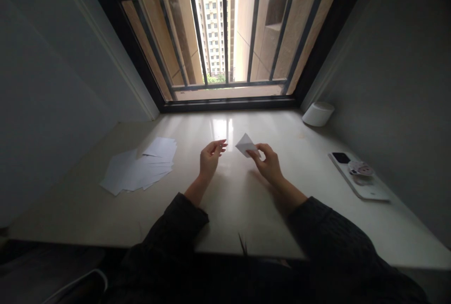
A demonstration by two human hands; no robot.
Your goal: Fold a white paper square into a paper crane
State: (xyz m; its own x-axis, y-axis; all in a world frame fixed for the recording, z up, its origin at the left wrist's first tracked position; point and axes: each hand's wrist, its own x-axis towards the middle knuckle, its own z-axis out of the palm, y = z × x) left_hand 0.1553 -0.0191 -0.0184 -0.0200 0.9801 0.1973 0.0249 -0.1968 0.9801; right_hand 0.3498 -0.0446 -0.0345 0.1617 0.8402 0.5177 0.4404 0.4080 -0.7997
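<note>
Right hand [269,163] pinching folded white paper [245,144] above the table [229,200]; left hand [210,158] empty, fingers loosely curled.

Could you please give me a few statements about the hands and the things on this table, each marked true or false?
1. The right hand holds a folded white paper. True.
2. The left hand grips the paper too. False: it is apart from the paper and holds nothing.
3. A spread pile of sheets lies to the left of both hands. True.
4. The phone lies on the sheets. False: it lies on the table at the right, far from them.
</note>
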